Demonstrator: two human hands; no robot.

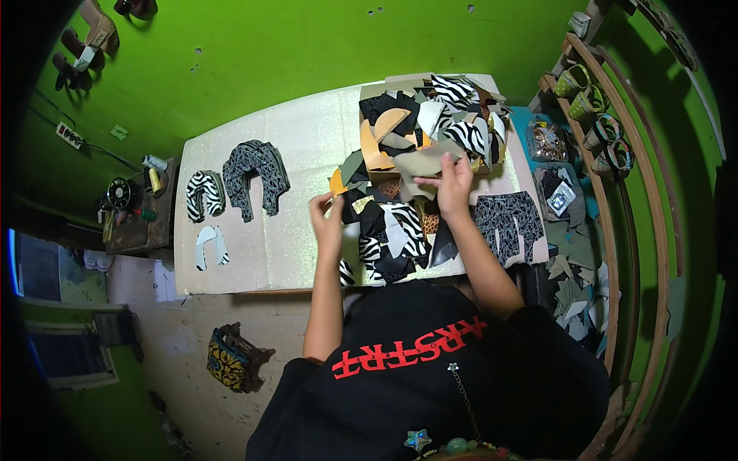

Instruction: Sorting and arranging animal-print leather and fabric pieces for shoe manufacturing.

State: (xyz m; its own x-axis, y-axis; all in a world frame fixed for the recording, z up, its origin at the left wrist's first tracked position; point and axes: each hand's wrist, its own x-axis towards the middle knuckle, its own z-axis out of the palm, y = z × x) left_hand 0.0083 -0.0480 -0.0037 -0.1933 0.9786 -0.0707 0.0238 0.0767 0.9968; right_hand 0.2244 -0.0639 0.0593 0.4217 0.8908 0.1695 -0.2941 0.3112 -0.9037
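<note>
My left hand (pixel 327 217) pinches a small orange scrap (pixel 336 181) at the left edge of a heap of cut pieces. Held in my right hand (pixel 455 188) is a grey-beige scrap (pixel 427 163), raised over the heap's middle. Zebra-striped scraps (pixel 401 228), along with black, tan and leopard-spotted ones, lie loosely under and between both hands. Further left on the table sit a stack of grey-and-black patterned U-shaped pieces (pixel 255 175), a smaller zebra-striped U-shaped stack (pixel 203 195) and a pale U-shaped piece (pixel 211 247). More patterned pieces (pixel 505 228) lie right of my right forearm.
The heap covers the right half of a pale table (pixel 300 261). A wooden rack (pixel 607 84) with sandals (pixel 592 104) stands at right, beside containers (pixel 547 141) and loose scraps (pixel 573 300). At left is a small bench with thread spools (pixel 155 180). A patterned stool (pixel 232 358) stands on the floor.
</note>
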